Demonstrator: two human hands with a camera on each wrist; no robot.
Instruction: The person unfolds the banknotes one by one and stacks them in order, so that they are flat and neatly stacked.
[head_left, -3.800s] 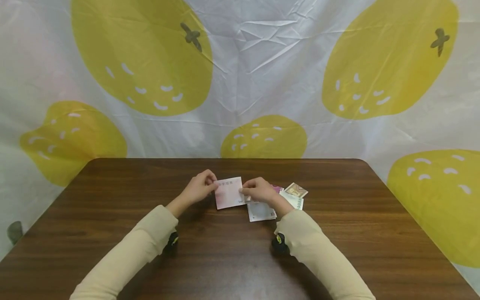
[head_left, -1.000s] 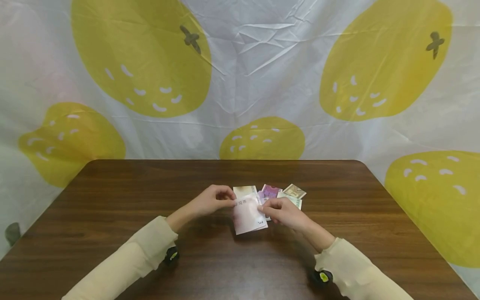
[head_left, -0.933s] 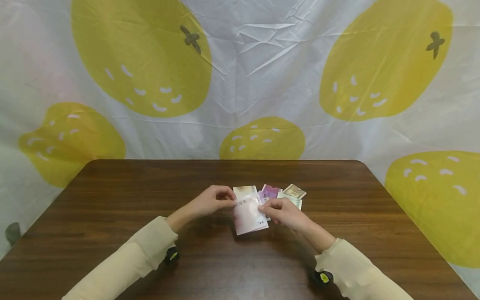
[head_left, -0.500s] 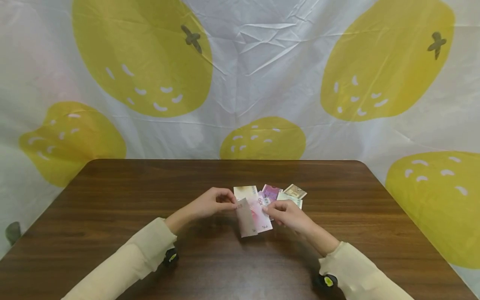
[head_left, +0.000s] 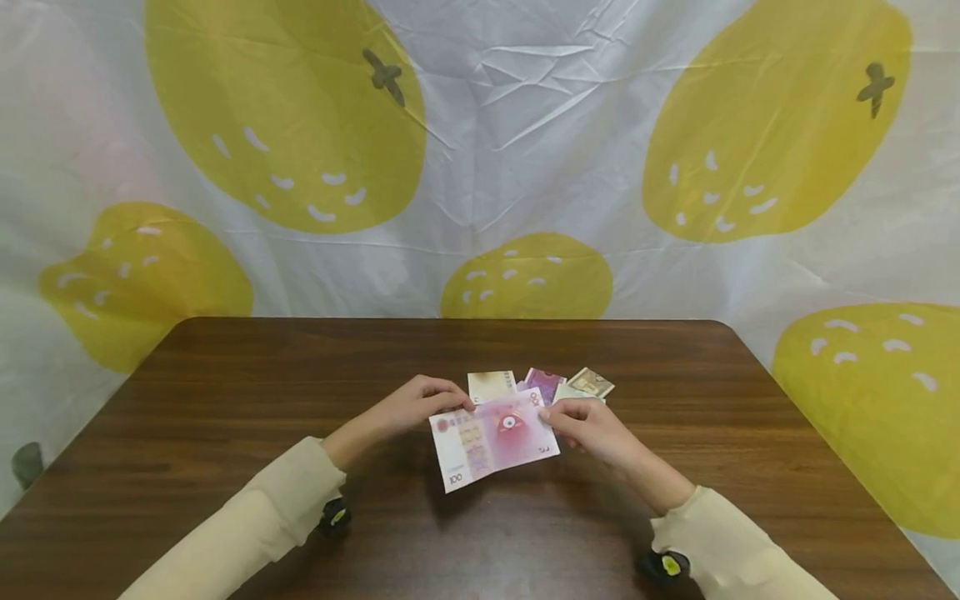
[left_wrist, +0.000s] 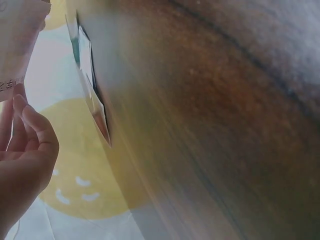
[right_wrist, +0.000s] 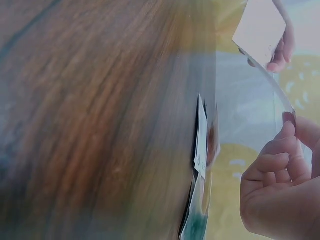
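A pink banknote marked 100, unfolded with a crease across it, is held over the table in the head view. My left hand pinches its upper edge between thumb and fingers. At the note's right edge, my right hand grips it between thumb and forefinger. In the right wrist view the note bends between the two hands. Behind it on the table lie a yellowish banknote, a purple banknote, a pale green one partly hidden by the right hand, and a brown banknote.
The brown wooden table extends around the notes, its far edge up against a white curtain printed with yellow lemons. A dark wrist camera sits under the right sleeve, another under the left.
The pink note, folded over half a second ago, has been opened out flat, its left half swung to the left. The yellowish note was laid down between 3.8 and 1.0 seconds ago.
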